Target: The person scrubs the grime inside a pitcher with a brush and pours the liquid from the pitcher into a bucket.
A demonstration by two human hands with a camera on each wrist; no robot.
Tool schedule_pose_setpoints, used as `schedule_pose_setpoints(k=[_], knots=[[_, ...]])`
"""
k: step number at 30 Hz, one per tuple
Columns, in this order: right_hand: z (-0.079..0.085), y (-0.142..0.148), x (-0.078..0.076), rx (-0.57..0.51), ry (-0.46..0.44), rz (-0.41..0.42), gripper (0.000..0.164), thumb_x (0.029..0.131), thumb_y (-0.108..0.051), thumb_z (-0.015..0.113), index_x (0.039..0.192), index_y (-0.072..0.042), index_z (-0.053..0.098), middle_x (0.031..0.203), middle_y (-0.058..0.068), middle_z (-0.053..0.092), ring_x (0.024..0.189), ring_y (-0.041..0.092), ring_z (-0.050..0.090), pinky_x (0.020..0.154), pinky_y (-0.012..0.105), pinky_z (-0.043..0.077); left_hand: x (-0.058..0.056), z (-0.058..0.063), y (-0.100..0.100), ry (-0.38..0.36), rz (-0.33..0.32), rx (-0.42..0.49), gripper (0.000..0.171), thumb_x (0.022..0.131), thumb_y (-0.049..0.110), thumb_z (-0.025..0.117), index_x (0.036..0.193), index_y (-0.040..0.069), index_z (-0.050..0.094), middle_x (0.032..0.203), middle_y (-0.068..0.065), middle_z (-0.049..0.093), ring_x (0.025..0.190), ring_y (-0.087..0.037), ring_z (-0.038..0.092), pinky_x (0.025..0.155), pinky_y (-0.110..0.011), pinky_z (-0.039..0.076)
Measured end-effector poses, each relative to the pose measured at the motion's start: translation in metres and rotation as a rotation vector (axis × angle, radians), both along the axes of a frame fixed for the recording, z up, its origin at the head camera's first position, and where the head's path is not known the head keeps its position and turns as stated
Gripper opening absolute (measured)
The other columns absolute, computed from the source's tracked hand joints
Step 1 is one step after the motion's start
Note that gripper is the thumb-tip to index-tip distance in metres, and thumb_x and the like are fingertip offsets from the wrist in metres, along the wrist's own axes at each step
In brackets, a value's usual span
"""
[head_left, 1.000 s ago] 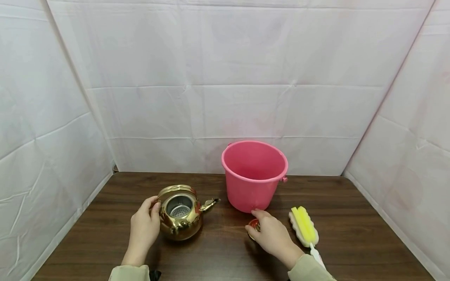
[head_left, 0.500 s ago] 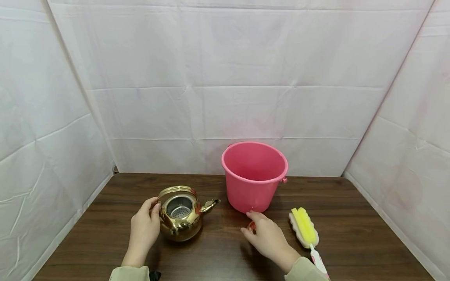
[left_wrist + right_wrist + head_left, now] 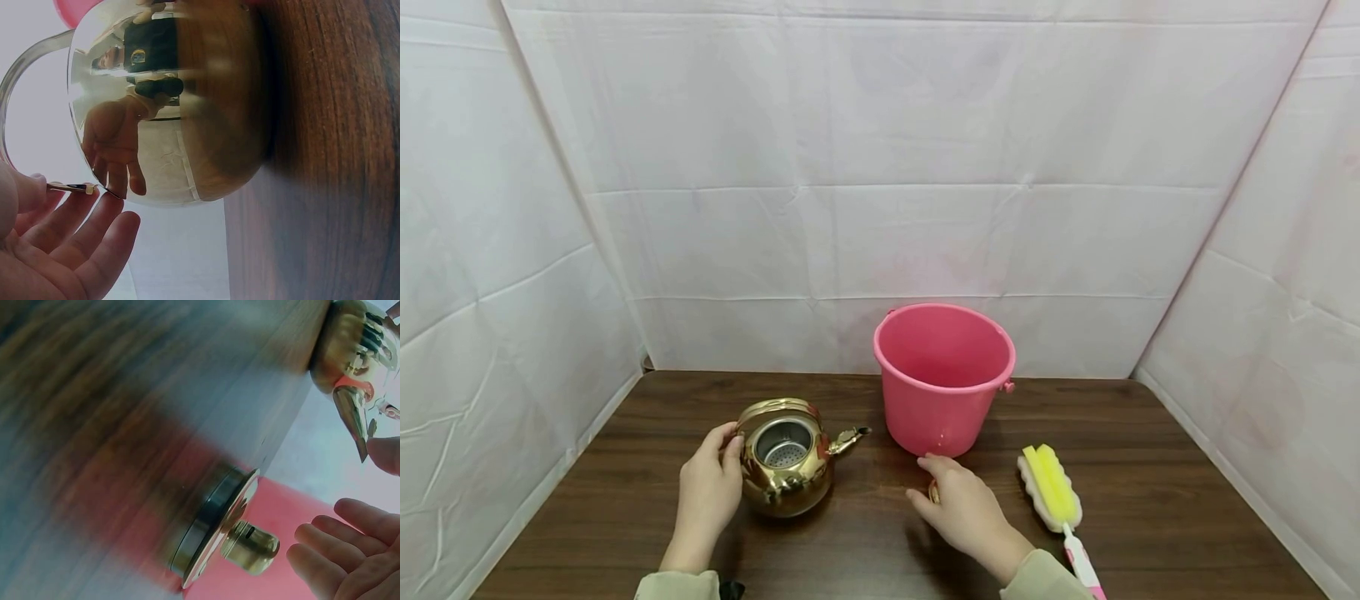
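Observation:
A gold teapot (image 3: 786,487) stands without its lid at the left of the middle, a perforated metal strainer (image 3: 786,454) showing in its mouth. My left hand (image 3: 711,483) pinches the lower end of its arched handle (image 3: 22,69) between thumb and fingers. The gold lid (image 3: 215,528) lies on the table, its knob (image 3: 250,547) up. My right hand (image 3: 966,508) hovers beside and above the lid, fingers extended and thumb spread. In the right wrist view, the fingertips (image 3: 303,559) are close to the knob but apart from it. From the head view, most of the lid is hidden behind this hand.
A pink bucket (image 3: 936,417) stands just behind the lid. To the right lies a yellow and white sponge brush (image 3: 1051,492) with a white and pink handle. White cloth (image 3: 880,242) hangs around the back and sides of the brown wooden table (image 3: 842,550).
My right hand has shifted a little left across the lid, hiding more of it in the head view. The left hand and teapot have stayed in place.

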State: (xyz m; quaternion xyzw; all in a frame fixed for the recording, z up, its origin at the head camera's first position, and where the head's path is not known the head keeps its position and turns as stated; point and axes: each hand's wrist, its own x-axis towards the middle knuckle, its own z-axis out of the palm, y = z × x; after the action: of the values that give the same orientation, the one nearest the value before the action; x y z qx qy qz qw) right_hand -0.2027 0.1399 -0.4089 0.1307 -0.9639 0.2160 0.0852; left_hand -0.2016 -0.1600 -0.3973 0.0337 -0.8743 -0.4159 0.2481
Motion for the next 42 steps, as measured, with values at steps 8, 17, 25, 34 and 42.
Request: schedule_pose_setpoints(k=[8, 17, 25, 34, 42], knots=[[-0.002, -0.004, 0.002, -0.003, 0.005, 0.026, 0.044, 0.083, -0.031, 0.07, 0.116, -0.003, 0.065, 0.124, 0.014, 0.062, 0.108, 0.025, 0.063, 0.086, 0.045, 0.052, 0.001, -0.001, 0.001, 0.018, 0.008, -0.005, 0.027, 0.097, 0.009, 0.049, 0.12, -0.004, 0.057, 0.108, -0.026, 0.066, 0.098, -0.042, 0.064, 0.081, -0.054, 0.049], [-0.004, -0.008, 0.002, 0.002, 0.039, 0.058, 0.042, 0.083, -0.031, 0.07, 0.113, -0.002, 0.066, 0.119, 0.015, 0.065, 0.11, 0.028, 0.063, 0.089, 0.046, 0.05, 0.003, 0.0, 0.001, 0.023, 0.005, -0.005, 0.027, 0.098, 0.009, 0.049, 0.12, -0.005, 0.057, 0.107, -0.026, 0.066, 0.097, -0.041, 0.064, 0.079, -0.053, 0.049], [-0.004, -0.013, 0.005, 0.028, 0.084, 0.052, 0.041, 0.081, -0.034, 0.071, 0.112, -0.007, 0.068, 0.117, 0.01, 0.067, 0.106, 0.025, 0.065, 0.085, 0.046, 0.051, 0.003, -0.001, 0.001, 0.023, 0.002, -0.006, 0.028, 0.098, 0.009, 0.049, 0.12, -0.005, 0.057, 0.108, -0.026, 0.066, 0.098, -0.042, 0.064, 0.08, -0.053, 0.05], [-0.003, -0.016, 0.005, -0.013, 0.064, 0.098, 0.04, 0.083, -0.03, 0.07, 0.112, -0.003, 0.067, 0.118, 0.013, 0.066, 0.109, 0.025, 0.063, 0.089, 0.045, 0.05, 0.002, -0.001, 0.001, 0.03, 0.006, -0.002, 0.027, 0.098, 0.01, 0.049, 0.119, -0.004, 0.057, 0.108, -0.026, 0.066, 0.098, -0.041, 0.064, 0.081, -0.053, 0.049], [-0.002, -0.019, 0.004, -0.031, 0.023, 0.123, 0.041, 0.084, -0.03, 0.069, 0.115, -0.002, 0.065, 0.12, 0.014, 0.064, 0.112, 0.026, 0.062, 0.09, 0.045, 0.05, 0.0, -0.001, 0.001, 0.033, 0.011, 0.0, 0.026, 0.097, 0.01, 0.05, 0.118, -0.004, 0.058, 0.107, -0.026, 0.066, 0.098, -0.041, 0.064, 0.081, -0.054, 0.049]])
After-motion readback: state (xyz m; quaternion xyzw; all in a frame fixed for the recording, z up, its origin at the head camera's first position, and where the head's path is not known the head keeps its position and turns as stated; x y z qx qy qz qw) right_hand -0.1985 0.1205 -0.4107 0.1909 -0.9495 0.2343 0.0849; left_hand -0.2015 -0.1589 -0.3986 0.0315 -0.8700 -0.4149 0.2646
